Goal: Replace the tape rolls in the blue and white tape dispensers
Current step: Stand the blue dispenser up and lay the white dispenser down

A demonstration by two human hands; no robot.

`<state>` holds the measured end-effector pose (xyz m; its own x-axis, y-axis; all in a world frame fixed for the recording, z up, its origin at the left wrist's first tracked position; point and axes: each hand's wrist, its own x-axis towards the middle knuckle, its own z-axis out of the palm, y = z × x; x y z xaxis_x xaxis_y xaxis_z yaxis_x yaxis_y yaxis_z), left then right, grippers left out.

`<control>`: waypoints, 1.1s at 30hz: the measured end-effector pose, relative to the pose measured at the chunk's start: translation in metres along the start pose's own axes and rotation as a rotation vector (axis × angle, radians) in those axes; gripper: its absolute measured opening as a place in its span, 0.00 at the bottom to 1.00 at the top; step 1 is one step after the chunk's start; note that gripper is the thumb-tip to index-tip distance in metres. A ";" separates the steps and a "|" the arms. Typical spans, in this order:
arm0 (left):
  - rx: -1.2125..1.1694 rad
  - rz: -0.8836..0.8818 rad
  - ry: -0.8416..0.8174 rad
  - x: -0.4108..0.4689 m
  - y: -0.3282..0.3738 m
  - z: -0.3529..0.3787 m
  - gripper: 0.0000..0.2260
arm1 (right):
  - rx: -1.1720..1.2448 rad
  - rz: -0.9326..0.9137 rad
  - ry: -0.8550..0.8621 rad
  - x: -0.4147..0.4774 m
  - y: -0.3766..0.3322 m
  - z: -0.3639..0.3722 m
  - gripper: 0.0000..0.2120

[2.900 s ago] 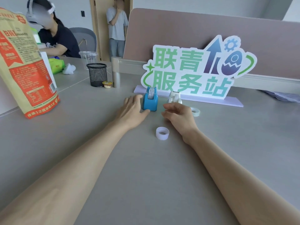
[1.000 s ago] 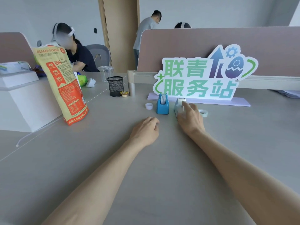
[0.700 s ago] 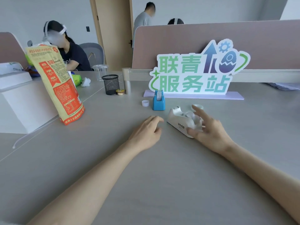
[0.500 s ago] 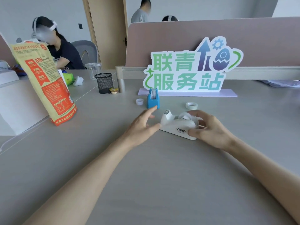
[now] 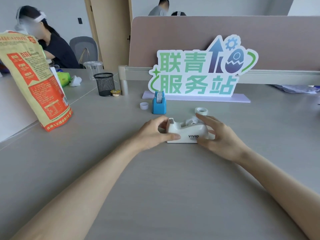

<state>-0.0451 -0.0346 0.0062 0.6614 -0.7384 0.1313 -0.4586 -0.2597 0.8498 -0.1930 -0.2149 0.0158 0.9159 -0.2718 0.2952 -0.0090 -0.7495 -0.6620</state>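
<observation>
Centre frame, white tape dispenser sits on the grey desk, held between both hands. Left hand pinches its cutter end, thumb on the front face; right hand cups the rear end. Behind: loose clear tape roll, blue tape dispenser upright, white tape core to its left.

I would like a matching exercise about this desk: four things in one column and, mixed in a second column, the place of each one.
Things:
1. white tape dispenser
2. blue tape dispenser
3. clear tape roll
4. black mesh cup

Places:
A. just left of a small yellow-lidded cup
B. flat on the desk beyond the right hand
C. between both hands
D. in front of the sign's left end

Pairs: 1-C, 2-D, 3-B, 4-A
</observation>
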 end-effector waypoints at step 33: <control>0.201 0.034 0.064 -0.018 0.013 0.005 0.16 | -0.188 -0.175 0.237 0.013 -0.020 -0.009 0.09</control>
<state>-0.0664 -0.0278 0.0125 0.6766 -0.7099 0.1959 -0.5866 -0.3588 0.7260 -0.1848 -0.2086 0.0387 0.7918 -0.2449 0.5595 0.0463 -0.8894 -0.4549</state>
